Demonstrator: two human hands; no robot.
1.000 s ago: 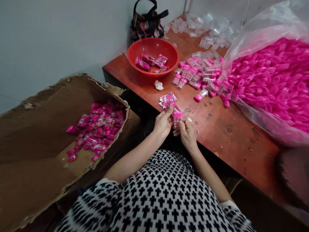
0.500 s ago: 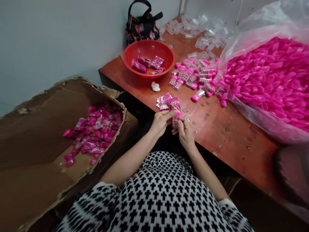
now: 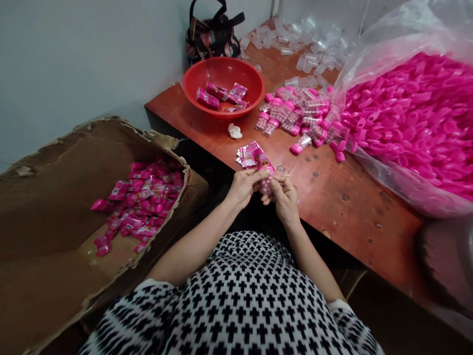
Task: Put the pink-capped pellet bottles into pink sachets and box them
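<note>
Head camera showed a seated person's left hand (image 3: 244, 186) and right hand (image 3: 285, 196) meeting just off the near edge of a red-brown table (image 3: 332, 192), both pinching a small bottle (image 3: 266, 178) of pink beads with a pink printed sleeve at its top. A stack of pink sleeves (image 3: 247, 152) lay on the table edge just beyond the fingers. The grip looked slight, and because the bottle was held over the gap between the table and the cardboard box (image 3: 55, 162), a slip could have sent it to the floor, or a skewed pull could have torn the sleeve. Fingers hid most of the bottle, so whether the sleeve sat straight could not be told. A clear bag of pink caps (image 3: 414, 113) ran out of frame at right.
</note>
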